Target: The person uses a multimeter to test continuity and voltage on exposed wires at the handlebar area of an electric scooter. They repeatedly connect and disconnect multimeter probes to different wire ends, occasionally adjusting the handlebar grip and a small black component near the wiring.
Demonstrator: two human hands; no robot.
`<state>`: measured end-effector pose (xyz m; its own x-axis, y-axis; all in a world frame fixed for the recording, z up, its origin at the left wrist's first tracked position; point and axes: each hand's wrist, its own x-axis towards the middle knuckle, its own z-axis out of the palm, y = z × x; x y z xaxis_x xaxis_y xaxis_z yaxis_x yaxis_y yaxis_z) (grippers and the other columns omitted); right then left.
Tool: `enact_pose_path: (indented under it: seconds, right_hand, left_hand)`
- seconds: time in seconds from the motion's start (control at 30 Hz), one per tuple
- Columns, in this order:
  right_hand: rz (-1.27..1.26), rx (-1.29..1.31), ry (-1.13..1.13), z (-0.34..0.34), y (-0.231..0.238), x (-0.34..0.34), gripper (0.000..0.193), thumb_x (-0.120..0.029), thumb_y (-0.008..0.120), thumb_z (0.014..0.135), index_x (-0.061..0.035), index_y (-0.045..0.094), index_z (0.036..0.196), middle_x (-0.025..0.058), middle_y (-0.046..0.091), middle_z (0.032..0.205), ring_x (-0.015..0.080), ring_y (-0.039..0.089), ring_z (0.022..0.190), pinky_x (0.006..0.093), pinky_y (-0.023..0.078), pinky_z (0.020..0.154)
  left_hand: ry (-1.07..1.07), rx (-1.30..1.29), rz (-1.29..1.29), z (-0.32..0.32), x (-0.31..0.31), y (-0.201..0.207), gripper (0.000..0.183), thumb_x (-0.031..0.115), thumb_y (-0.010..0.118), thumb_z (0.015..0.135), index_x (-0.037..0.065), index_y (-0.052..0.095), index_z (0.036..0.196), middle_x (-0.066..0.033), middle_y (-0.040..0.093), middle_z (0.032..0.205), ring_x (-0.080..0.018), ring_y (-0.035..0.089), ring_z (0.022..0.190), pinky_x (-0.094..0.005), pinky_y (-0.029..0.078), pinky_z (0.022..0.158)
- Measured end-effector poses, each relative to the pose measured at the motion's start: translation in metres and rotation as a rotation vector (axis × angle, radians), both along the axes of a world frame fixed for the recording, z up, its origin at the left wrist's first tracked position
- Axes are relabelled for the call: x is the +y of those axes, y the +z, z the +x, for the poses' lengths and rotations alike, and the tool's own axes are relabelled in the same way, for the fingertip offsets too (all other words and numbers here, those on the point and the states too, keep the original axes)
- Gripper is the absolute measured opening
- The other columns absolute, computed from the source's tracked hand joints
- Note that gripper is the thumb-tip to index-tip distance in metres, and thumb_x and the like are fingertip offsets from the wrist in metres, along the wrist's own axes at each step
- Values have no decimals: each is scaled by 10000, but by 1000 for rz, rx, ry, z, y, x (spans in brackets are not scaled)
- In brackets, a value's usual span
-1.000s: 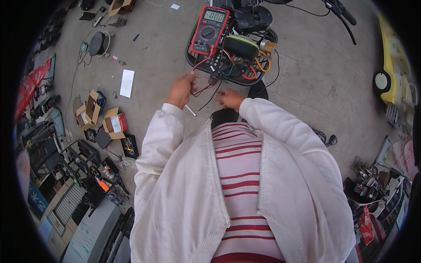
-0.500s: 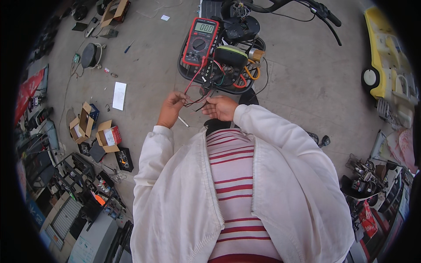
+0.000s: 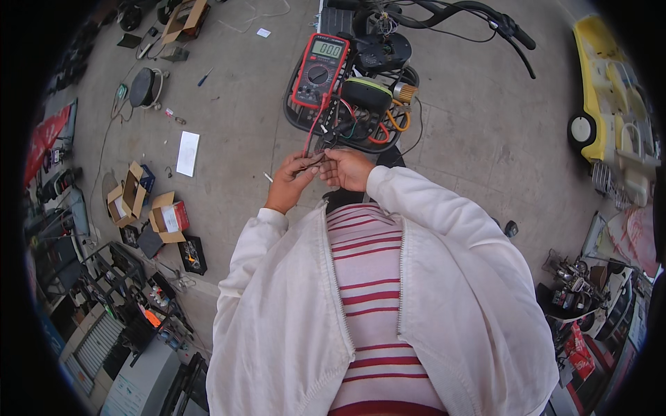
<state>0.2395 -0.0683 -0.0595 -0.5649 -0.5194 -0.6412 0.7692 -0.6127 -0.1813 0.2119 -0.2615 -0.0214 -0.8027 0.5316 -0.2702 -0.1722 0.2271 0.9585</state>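
My left hand (image 3: 291,182) and my right hand (image 3: 345,170) meet in front of my body, fingers pinched on thin wires; the wire ends are hidden in the fingers. A red test lead (image 3: 316,125) runs down to my left hand from a red multimeter (image 3: 320,69) with a lit display. The multimeter leans on a black wire basket (image 3: 290,119) below handlebars (image 3: 451,12). Black, green and orange wires (image 3: 397,119) lie in the basket beside a dark rounded part with a green rim (image 3: 366,93). A thin white stick (image 3: 268,177) shows at my left hand's outer edge.
On the concrete floor to the left lie a white sheet (image 3: 187,153), a screwdriver (image 3: 205,77), a round black stool (image 3: 143,87) and open cardboard boxes (image 3: 168,218). A yellow toy-like car body (image 3: 590,83) stands at the right. Mixed parts crowd both sides.
My left hand has moved right and slightly down, up against my right hand. The white stick has shifted from below my left hand to its left side.
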Motion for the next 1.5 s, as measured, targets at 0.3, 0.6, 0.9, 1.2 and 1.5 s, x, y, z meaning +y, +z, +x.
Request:
enact_pose_path:
  seconds: [0.3,0.6,0.9,1.2,1.5]
  right_hand:
    - [122,8,-6,0,3,-5,293,-302,421,976,-81,612,953,16,636,770,127,579,674,286,481,622]
    - [288,-155,141,9,-5,-8,372,-391,458,944,-31,535,990,98,620,867,212,606,750,339,502,675]
    - [291,-249,221,11,-35,-26,294,-173,480,919,27,415,1125,182,606,948,270,654,780,392,563,663]
    - [436,-613,-102,93,-100,60,183,6,438,871,33,464,1051,162,592,843,265,652,725,381,581,596]
    - [639,-588,-764,140,-69,101,236,79,516,820,19,439,1034,137,580,832,243,619,708,380,559,647]
  left_hand:
    - [160,-222,229,4,19,3,201,43,618,863,23,526,1040,-19,569,923,-98,556,847,-240,458,763]
    - [355,-208,146,0,29,-11,252,255,471,974,9,528,984,-40,556,813,-112,503,681,-251,430,626]
    - [712,-741,568,-6,47,-4,406,365,398,990,-17,535,1006,-84,518,889,-140,435,709,-269,381,604]
    - [701,-600,469,-47,29,-1,397,347,377,999,-8,551,1035,-74,515,899,-131,416,704,-248,360,594]
    - [690,-651,422,-50,23,-9,409,348,365,1001,-10,553,1059,-69,512,898,-133,411,700,-243,355,591]
